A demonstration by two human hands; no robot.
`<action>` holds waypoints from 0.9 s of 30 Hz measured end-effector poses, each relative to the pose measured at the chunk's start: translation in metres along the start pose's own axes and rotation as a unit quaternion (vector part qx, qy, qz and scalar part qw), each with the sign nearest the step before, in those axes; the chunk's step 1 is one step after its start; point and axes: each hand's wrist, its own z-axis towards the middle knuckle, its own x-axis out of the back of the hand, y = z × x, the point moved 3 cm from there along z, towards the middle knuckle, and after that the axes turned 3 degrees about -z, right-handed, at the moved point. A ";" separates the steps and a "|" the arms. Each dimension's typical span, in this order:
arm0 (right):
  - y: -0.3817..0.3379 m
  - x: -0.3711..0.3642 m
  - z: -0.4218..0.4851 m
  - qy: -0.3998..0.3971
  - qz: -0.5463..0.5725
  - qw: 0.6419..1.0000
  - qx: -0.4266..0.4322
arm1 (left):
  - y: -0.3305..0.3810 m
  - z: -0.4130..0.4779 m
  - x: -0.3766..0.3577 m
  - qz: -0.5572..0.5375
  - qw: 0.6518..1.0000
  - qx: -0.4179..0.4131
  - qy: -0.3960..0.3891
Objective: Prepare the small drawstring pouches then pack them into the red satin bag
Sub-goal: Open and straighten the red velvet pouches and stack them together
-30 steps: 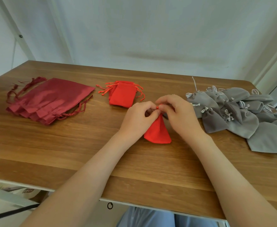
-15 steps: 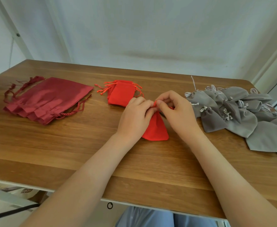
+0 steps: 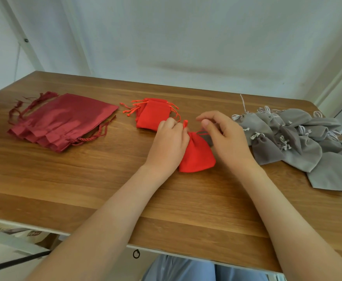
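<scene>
A small red drawstring pouch lies on the wooden table between my hands, its neck gathered. My left hand pinches a loop of its red string at the neck. My right hand hovers just right of the neck with fingers loosely curled, and I cannot see whether it holds the thin string running toward it. A stack of flat small red pouches lies behind my left hand. Dark red satin bags are stacked at the left.
A heap of several grey drawstring pouches covers the table's right side, reaching its right edge. The table's front edge runs close to my body. A white wall stands behind the table.
My hands have parted: the right hand has lifted off the pouch neck and moved right. A red string loop now stands up from my left fingers. The pouch stays in place.
</scene>
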 end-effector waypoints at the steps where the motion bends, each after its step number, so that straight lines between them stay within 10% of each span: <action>1: 0.001 0.001 0.001 -0.013 -0.046 0.999 0.013 | -0.002 0.001 0.001 -0.048 0.997 0.056 -0.006; 4: 0.011 -0.001 0.000 -0.060 -0.115 0.991 0.018 | -0.006 0.006 0.006 -0.273 0.937 0.216 -0.019; 7: 0.017 -0.002 0.000 -0.078 -0.094 0.993 -0.010 | 0.003 0.007 0.009 -0.545 0.782 0.299 -0.049; 14: 0.017 -0.003 0.003 -0.086 -0.056 0.995 -0.015 | 0.008 0.008 0.014 -0.668 0.666 0.308 -0.125; 18: 0.016 0.002 0.000 -0.095 0.125 0.978 -0.136 | 0.007 0.008 0.010 -0.630 0.702 0.319 -0.091; 27: 0.014 -0.010 -0.004 -0.130 0.385 0.893 -0.196 | 0.001 0.003 0.010 -0.290 0.936 0.202 -0.010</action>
